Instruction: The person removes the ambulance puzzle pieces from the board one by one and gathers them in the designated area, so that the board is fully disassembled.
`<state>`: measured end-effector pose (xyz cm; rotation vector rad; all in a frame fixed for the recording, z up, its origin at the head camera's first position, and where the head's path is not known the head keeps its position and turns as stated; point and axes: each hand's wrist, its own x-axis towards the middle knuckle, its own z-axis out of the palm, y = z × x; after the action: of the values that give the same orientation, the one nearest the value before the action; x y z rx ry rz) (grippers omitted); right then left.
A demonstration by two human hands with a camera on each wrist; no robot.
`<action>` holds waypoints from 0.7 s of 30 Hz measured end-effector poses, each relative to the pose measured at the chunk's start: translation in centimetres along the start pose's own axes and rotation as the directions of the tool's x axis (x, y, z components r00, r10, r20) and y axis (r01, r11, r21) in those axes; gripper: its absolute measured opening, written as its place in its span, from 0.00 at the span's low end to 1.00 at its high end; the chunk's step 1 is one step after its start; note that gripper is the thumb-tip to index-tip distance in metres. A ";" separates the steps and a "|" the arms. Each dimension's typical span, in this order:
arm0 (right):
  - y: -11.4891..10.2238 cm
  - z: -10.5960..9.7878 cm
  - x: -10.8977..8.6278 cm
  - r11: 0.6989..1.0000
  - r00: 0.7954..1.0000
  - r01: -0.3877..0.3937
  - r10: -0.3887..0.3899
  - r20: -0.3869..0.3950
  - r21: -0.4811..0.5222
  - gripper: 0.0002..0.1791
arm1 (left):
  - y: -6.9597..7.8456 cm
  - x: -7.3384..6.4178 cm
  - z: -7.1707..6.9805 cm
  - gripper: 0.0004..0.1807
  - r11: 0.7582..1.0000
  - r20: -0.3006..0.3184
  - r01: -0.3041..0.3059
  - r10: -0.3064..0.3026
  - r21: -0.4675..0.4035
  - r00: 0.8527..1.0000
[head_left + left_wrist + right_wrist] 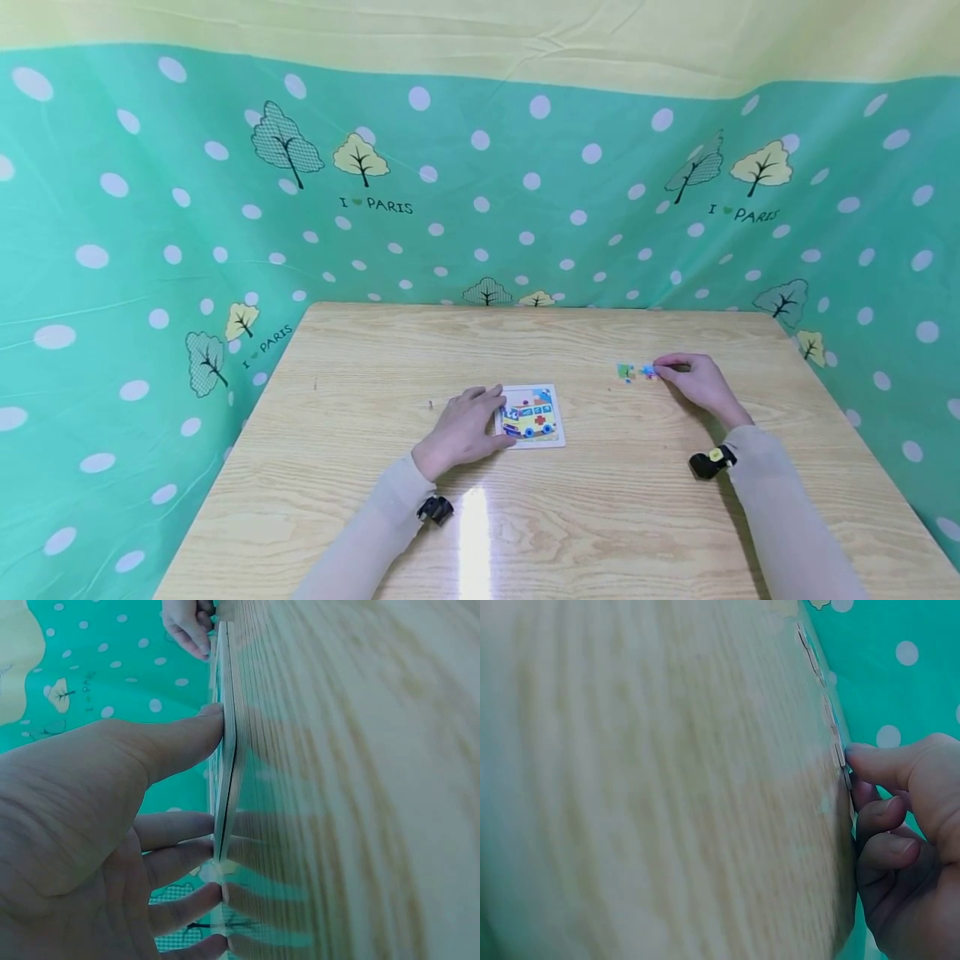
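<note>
A square jigsaw puzzle (536, 421) in a white frame lies flat on the table, showing a yellow ambulance with a red cross. My left hand (467, 425) holds its left side, thumb at the near edge and fingers towards the far left corner. In the left wrist view the frame (229, 742) appears edge-on, with the thumb (184, 742) against it. Further right, my right hand (697, 383) pinches a small blue and pink puzzle piece (648, 372) at the table surface. The right wrist view shows the thumb (885, 763) at the piece's edge, other fingers curled below.
A green puzzle piece (626, 372) lies just left of the pinched one. A tiny dark item (431, 405) sits left of the puzzle. The wooden table (600, 517) meets a green dotted curtain (480, 183) at the back and sides.
</note>
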<state>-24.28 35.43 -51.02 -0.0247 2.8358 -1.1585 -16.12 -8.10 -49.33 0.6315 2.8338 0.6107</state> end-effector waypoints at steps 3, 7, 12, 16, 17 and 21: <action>0.1 0.1 0.0 1.000 1.000 -0.004 0.004 -0.004 0.003 0.24 | 0.0 0.0 0.0 0.43 1.000 0.000 0.002 -0.002 0.001 1.000; 0.2 0.1 0.0 1.000 1.000 0.000 0.000 -0.016 -0.002 0.24 | 0.1 0.0 0.0 0.43 1.000 0.001 0.005 -0.005 -0.008 1.000; 0.1 0.1 0.0 1.000 1.000 0.003 -0.004 -0.027 -0.009 0.24 | 0.1 -0.1 -0.1 0.43 1.000 0.001 0.007 -0.007 -0.021 1.000; 0.2 0.1 -0.1 1.000 1.000 0.001 -0.001 -0.026 0.002 0.25 | 0.1 -0.2 -0.1 0.43 1.000 0.000 0.006 -0.006 -0.022 1.000; 0.2 0.1 -0.2 1.000 1.000 0.000 0.000 -0.028 0.006 0.25 | 0.1 -0.1 -0.1 0.43 1.000 0.000 0.006 -0.006 -0.022 1.000; -0.2 0.2 -0.3 1.000 1.000 0.005 -0.004 -0.031 0.020 0.26 | 0.1 -0.1 -0.1 0.43 1.000 -0.002 0.007 -0.007 -0.023 1.000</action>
<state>-23.99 35.15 -51.05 -0.0117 2.8521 -1.1981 -15.96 -8.09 -49.21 0.6178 2.8252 0.6423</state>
